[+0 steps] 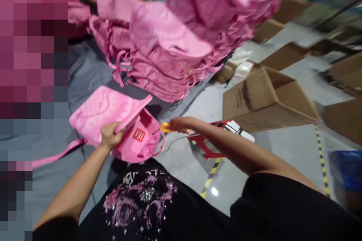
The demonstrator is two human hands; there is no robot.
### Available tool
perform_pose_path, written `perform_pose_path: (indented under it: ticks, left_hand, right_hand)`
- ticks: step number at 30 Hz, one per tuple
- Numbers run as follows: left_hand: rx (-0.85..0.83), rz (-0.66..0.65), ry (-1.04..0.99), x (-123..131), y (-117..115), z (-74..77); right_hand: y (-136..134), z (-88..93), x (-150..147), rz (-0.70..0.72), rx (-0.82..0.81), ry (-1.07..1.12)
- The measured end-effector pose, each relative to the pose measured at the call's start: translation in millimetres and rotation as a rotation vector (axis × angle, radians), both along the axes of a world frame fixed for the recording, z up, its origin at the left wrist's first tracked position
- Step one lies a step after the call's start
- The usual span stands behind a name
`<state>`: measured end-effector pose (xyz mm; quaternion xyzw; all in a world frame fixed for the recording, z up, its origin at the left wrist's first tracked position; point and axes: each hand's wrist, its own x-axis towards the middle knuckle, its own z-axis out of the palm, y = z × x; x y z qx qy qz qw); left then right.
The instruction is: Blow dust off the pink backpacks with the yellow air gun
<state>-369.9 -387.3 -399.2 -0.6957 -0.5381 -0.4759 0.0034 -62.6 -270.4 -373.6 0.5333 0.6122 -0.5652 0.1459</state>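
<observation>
A pink backpack (106,111) lies at the near edge of a grey-covered table, its top open toward me. Inside it a red label (138,134) shows on the lining. My left hand (111,134) is closed on the edge of the bag's flap. Just right of the bag's mouth, my right hand (181,124) grips a small orange-yellow tool (164,127), too blurred to name exactly. A pink strap (60,152) trails off to the left.
Pink backpacks (166,52) are piled high beyond the open one. An open cardboard box (251,99) stands on the floor at right, near a red stool-like frame (207,150) with a white object (240,131) on it. Other people's arms show at the back.
</observation>
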Motion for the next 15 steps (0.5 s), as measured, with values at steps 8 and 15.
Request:
perform_pose_path:
  ticks: [8, 15]
  left_hand:
    - [0.0, 0.071, 0.062, 0, -6, -5.5]
    - [-0.053, -0.04, 0.114, 12, -36, -7.8]
  right_hand:
    - [-24, -0.6, 24, -0.18, 0.057, 0.175]
    - [-50, -38.1, 40, -0.233, -0.017, 0.269]
